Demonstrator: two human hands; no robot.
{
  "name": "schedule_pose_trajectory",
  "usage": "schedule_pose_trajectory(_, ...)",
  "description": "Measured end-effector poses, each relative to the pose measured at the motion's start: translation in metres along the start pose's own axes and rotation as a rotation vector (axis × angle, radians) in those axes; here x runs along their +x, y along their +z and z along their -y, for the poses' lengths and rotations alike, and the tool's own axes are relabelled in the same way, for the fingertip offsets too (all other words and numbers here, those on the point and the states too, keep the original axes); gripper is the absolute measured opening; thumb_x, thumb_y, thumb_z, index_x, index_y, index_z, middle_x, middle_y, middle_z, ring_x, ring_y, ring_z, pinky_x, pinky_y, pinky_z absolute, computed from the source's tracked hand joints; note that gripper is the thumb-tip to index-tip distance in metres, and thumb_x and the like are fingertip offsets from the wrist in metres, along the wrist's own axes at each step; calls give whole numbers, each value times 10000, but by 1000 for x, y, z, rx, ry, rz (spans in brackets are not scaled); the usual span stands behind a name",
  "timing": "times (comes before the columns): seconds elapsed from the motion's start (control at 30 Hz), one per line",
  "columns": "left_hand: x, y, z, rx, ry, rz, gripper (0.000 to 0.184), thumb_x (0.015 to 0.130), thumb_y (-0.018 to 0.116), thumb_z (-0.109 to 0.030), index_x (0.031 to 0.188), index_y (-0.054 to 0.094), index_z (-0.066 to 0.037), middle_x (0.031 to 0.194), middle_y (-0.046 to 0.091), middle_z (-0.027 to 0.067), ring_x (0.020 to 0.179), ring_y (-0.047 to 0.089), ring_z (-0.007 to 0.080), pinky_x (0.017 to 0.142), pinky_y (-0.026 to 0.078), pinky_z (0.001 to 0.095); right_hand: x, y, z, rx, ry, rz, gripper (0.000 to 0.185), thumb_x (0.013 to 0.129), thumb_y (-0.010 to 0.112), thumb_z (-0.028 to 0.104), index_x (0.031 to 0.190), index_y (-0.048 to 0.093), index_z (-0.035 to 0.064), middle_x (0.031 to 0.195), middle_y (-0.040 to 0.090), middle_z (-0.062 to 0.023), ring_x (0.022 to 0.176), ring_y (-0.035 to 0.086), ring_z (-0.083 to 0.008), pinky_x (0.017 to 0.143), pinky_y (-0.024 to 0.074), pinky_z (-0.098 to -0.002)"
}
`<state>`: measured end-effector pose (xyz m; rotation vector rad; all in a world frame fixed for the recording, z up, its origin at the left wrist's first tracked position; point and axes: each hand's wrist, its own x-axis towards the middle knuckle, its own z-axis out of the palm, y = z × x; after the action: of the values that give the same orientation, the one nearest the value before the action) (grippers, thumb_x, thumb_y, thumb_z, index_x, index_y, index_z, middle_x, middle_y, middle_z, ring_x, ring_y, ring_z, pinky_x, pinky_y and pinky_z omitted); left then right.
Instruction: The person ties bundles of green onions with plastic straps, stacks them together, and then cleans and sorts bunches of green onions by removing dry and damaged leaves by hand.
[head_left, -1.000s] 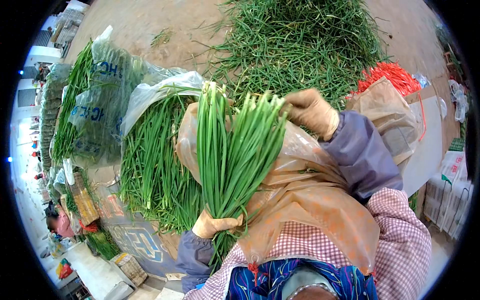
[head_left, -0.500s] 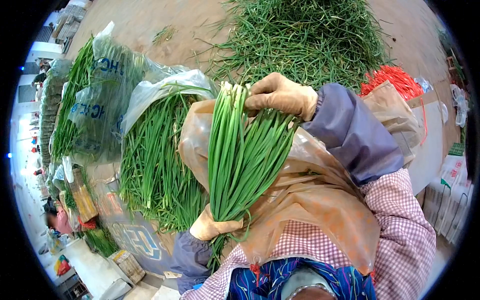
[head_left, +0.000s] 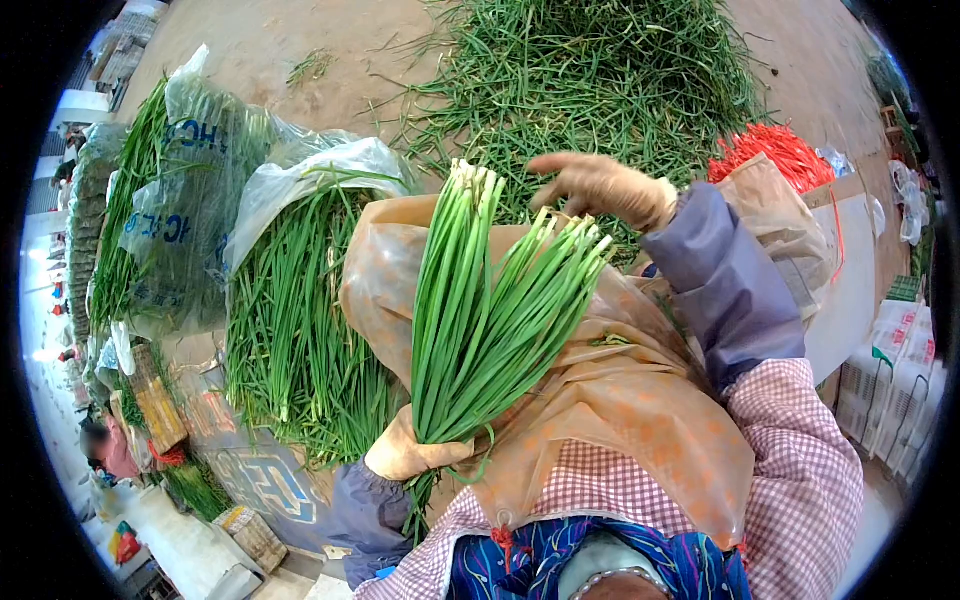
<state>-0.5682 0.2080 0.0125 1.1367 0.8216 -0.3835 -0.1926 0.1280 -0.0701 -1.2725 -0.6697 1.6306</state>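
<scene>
Head view: left hand (head_left: 415,450) wraps snugly round near end of green bunch (head_left: 490,325), which fans over plastic apron (head_left: 640,430), pale ends far; right hand (head_left: 605,188) spread just by right-side ends; step looks like tidying stems; next move calls for steady left grip

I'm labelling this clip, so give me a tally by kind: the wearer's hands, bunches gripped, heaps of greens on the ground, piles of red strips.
Wearer's hands: 2 (left hand, right hand)
Gripped bunch of greens: 1
Ground heap of greens: 1
Pile of red strips: 1
Total: 5
</scene>
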Motion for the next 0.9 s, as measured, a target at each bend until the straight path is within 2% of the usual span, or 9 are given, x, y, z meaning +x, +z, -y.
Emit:
schedule_pose_trajectory(0.03,0,0,-1,20,7,-2,646,635,829,-154,1202,556,-7,1053,660,74,921,614,175,825,502,338,6,10,-4,-153,-104,17,457,917,618,321,1265,549,33,981,653,-66,754,623,-131,693,519,-261)
schedule_pose_trajectory(0.13,-2,-4,4,-19,-11,48,518,704,774,-89,1178,584,1,1028,663,71,895,613,154,799,509,320,19,24,-5,-113,13,-87,128,889,662,169,886,678,42,712,638,18,610,555,-67,579,477,-220)
schedule_pose_trajectory(0.23,-4,-1,1,2,45,38,456,736,746,-51,1165,601,2,1012,665,64,887,609,145,796,508,315,19,5,-4,-19,-149,-386,165,884,675,217,841,655,59,626,574,22,496,500,-62,431,420,-219)
schedule_pose_trajectory(0.4,-2,-1,4,84,88,0,446,729,759,-53,1144,610,9,1009,675,70,872,612,140,780,511,304,-24,1,33,-225,-163,-55,366,883,660,395,865,689,30,725,652,-44,658,600,-132,625,506,-283)
schedule_pose_trajectory(0.5,0,-3,3,70,53,14,461,722,767,-57,1149,607,11,1015,678,71,876,612,138,784,511,310,-36,32,49,-650,-67,-31,281,866,686,293,887,689,13,697,628,-31,669,560,-116,643,471,-287)
schedule_pose_trajectory(0.53,2,-5,9,31,64,18,472,715,773,-56,1153,608,7,1013,679,69,880,614,142,792,511,315,-36,37,46,-542,-118,-112,176,881,669,163,824,664,-4,661,585,9,631,531,-70,584,448,-257)
schedule_pose_trajectory(0.67,0,-9,9,-8,-5,47,471,705,782,-66,1141,613,-2,994,684,69,878,622,149,798,506,311,-3,0,16,-434,-341,-492,197,916,640,219,872,674,30,679,579,6,638,528,-77,596,481,-263)
schedule_pose_trajectory(0.83,4,-15,11,121,41,89,431,697,789,-77,1093,633,-10,954,688,53,844,624,129,765,505,297,34,8,8,-133,131,-51,366,903,656,265,1183,610,32,796,660,-58,607,615,-149,592,519,-261)
schedule_pose_trajectory(0.9,5,-15,9,121,14,89,413,697,789,-79,1076,640,-14,943,688,50,835,622,125,760,504,293,53,30,-8,-100,108,135,330,881,688,254,1118,652,27,813,677,-40,627,619,-129,585,517,-260)
